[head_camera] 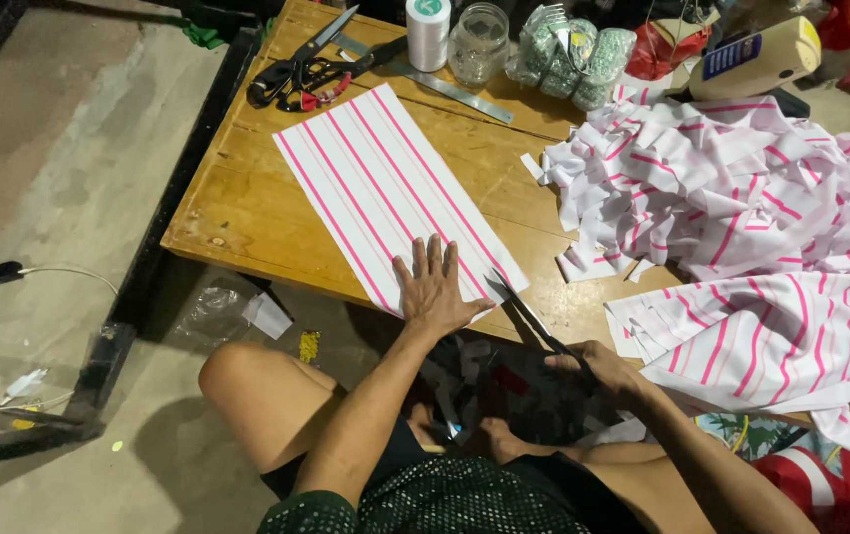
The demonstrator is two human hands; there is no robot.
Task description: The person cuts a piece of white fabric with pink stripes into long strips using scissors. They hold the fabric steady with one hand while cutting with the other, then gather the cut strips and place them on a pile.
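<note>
The striped cloth (395, 198) is pinned flat on the desk (237, 208) by the left hand (435, 292), fingers spread wide at its near edge, so that it cannot slide. Just right of that hand, scissors (529, 314) are held closed-fisted in the right hand (603, 368), their blades parted and aimed at the cloth's near corner. Beyond the right hand, cut strips (731, 188) are heaped aside. Well beyond the left hand, spare scissors (301, 64), a ruler (445, 84), a spool (428, 32) and a jar (479, 42) are kept away from the cutting.
</note>
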